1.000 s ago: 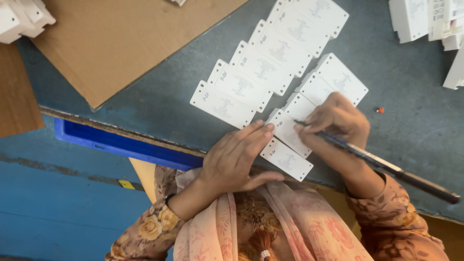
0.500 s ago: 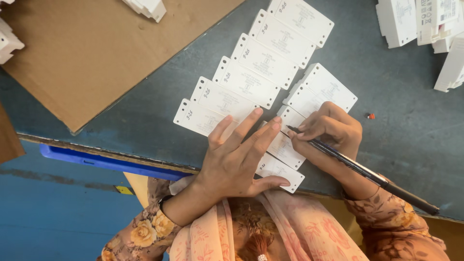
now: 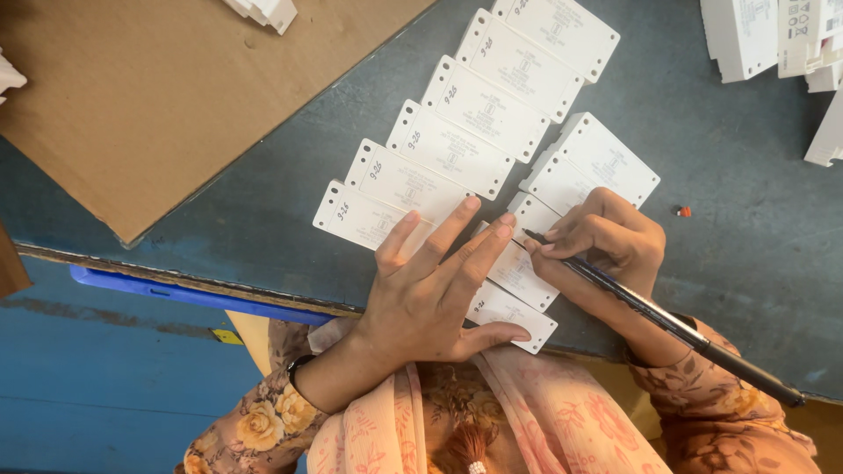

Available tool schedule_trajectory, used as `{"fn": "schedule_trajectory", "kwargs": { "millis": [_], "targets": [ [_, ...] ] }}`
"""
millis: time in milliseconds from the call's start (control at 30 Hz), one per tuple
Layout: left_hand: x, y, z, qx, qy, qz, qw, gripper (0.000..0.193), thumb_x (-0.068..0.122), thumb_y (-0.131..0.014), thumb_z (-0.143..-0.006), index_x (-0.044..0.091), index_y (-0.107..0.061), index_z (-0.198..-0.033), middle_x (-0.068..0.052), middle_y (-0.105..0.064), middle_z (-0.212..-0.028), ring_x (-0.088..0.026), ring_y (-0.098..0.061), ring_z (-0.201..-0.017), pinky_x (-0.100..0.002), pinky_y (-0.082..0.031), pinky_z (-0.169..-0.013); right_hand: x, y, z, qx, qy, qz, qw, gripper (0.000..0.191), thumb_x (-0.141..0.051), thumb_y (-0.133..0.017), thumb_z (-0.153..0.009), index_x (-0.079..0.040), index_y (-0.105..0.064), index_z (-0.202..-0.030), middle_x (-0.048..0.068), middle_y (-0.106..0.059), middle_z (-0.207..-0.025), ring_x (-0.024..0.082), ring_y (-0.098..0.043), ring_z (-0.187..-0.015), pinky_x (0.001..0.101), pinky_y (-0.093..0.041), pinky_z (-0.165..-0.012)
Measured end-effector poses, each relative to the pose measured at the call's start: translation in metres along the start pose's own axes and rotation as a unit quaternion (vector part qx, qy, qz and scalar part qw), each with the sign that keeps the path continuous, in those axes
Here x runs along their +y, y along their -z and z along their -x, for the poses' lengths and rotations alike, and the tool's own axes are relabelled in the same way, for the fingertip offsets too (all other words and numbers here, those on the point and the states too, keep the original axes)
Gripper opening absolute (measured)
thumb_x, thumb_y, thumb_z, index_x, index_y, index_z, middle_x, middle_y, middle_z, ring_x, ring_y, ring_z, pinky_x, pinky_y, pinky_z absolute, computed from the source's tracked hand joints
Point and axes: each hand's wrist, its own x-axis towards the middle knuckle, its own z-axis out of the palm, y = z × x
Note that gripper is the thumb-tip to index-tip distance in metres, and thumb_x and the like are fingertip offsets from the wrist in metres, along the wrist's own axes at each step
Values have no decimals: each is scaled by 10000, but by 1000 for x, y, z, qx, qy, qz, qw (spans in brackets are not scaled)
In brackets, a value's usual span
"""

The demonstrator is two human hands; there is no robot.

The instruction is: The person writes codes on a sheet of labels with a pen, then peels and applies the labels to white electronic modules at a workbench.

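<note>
While the left hand point(image 3: 435, 298) lies flat, fingers point(image 3: 457, 241) spread apart and pressing down on the near end of a row of white rectangular plastic tags point(image 3: 452, 149), the right hand point(image 3: 606, 241) has its fingers clamped on a slim black pen point(image 3: 667, 320). The pen tip touches a tag just beside the left fingertips; its barrel slants away over the right wrist towards the desk edge. The tags lie overlapping in a diagonal line across the grey-blue desk point(image 3: 746, 202), with a second short group point(image 3: 597, 162) just beside the right hand. A small red bit point(image 3: 683, 211) lies on the desk near that hand. A sheet of brown cardboard point(image 3: 158, 96) covers the far left of the desk, well apart from the hands. White boxes point(image 3: 773, 39) are stacked at the far right corner. A blue strip point(image 3: 193, 294) runs under the near desk edge.
</note>
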Motion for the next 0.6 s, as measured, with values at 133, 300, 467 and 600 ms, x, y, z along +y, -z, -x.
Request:
{"fn": "schedule_trajectory", "kwargs": {
  "millis": [133,300,467,600],
  "targets": [
    [0,1,-1,1,1,2,1000,910,809,-485,-967,73,-495,-1502,-8,-589,-1516,-204,-456,-1464,-490,-165,-1223,-2,2,-2,-10,7,-8,1000,245,16,-864,-784,-62,-632,-776,53,-631,-876,84,-664,-785,196,-510,-591],
    [0,2,-1,2,-1,5,1000,901,803,-492,-968,66,-507,-1487,-20,-589,-1514,-211,-469,-1459,-493,-178,-1222,-3,1,-2,-2,-2,9,1000,253,20,-875,-772,-55,-634,-766,55,-641,-862,68,-629,-707,195,-450,-549],
    [0,2,-2,0,1,6,1000,906,804,-490,-964,62,-508,-1482,-20,-593,-1508,-209,-474,-1456,-492,-179,-1221,-2,1,-2,-9,-5,-8,1000,241,32,-868,-772,-50,-642,-773,62,-638,-871,73,-639,-718,194,-480,-540],
    [0,1,-2,-2,6,10,1000,911,806,-490,-961,59,-508,-1484,-23,-601,-1499,-204,-475,-1453,-493,-181,-1222,-2,2,-1,-18,12,-16,1000,250,36,-857,-774,-57,-626,-769,57,-621,-875,102,-678,-810,204,-530,-604]
  ]
}}
